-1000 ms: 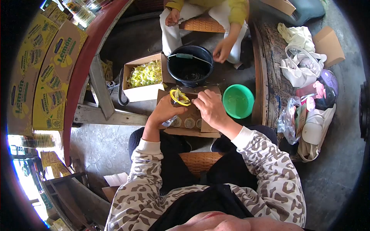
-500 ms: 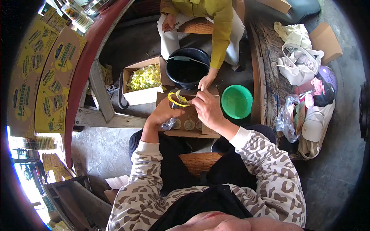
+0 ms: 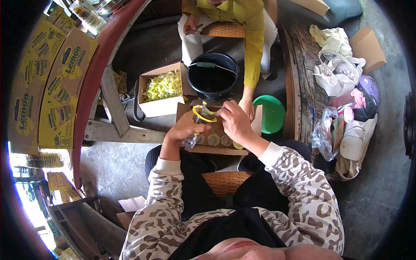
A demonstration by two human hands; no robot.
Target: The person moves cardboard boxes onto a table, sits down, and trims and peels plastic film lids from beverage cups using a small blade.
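Observation:
My left hand (image 3: 185, 129) is wrapped round a dark-looking cup with a yellow rim (image 3: 204, 114), held above an open cardboard box (image 3: 208, 150). A loose yellow-and-clear flap (image 3: 206, 106) stands up at the cup's top. Beside the rim, my right hand (image 3: 236, 122) has its fingers pinched together; what is between them is too small to make out. Clear crinkled plastic (image 3: 190, 140) shows under my left hand. Down in the box stand several pale-topped cups (image 3: 213, 139). Just past my right hand, a co-worker's hand (image 3: 247, 107) reaches down to the box.
A black bucket (image 3: 234, 69) and a carton of yellow wrappers (image 3: 143, 97) stand beyond the box. To the right are a green basin (image 3: 271, 117) and a bench (image 3: 299, 65) with bags. Lemon drink cartons (image 3: 65, 91) stack on the red-edged table (image 3: 93, 86) at left.
The co-worker's hand has moved right and down to the box, whose right flap now overlaps the green basin. The cup has shifted slightly right, and its flap stands more upright.

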